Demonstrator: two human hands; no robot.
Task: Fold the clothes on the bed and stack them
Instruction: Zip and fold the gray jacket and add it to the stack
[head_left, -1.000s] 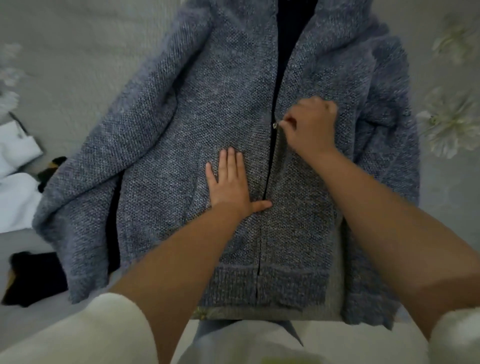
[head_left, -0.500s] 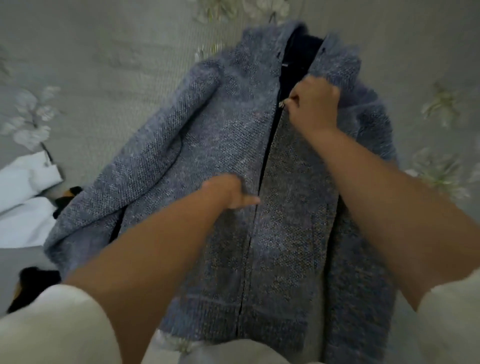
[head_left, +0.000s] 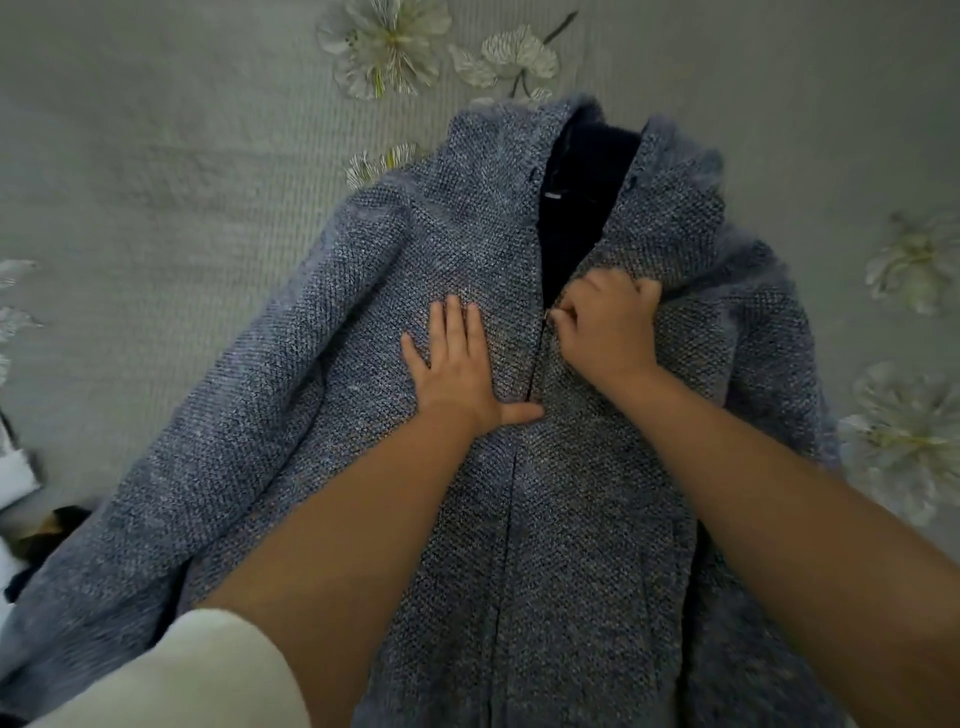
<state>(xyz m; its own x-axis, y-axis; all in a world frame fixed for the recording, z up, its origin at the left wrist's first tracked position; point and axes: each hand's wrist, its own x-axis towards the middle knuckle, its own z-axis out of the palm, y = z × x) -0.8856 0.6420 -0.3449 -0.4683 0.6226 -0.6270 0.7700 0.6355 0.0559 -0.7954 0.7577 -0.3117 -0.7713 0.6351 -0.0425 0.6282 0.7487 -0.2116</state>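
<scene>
Both hands work one grey knit jacket (head_left: 322, 395) spread across the bed (head_left: 156, 156) at frame centre. My left hand (head_left: 457, 364) lies flat, fingers straight, anchoring the panel; my right hand (head_left: 605, 325) pinches the zipper pull, likely to close the front before folding.

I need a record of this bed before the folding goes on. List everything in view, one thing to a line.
jacket: one, blue-grey knit with a dark lining, spread front-up across the bed, zipped part of the way up
bedspread: one, pale grey-green with white flowers, under everything
white cloth: one piece, at the left edge, mostly cut off
dark cloth: one piece, black, at the left edge beside the jacket's sleeve
left hand: flat on the jacket's front
right hand: fingers curled at the zip, seemingly pinching the pull
</scene>
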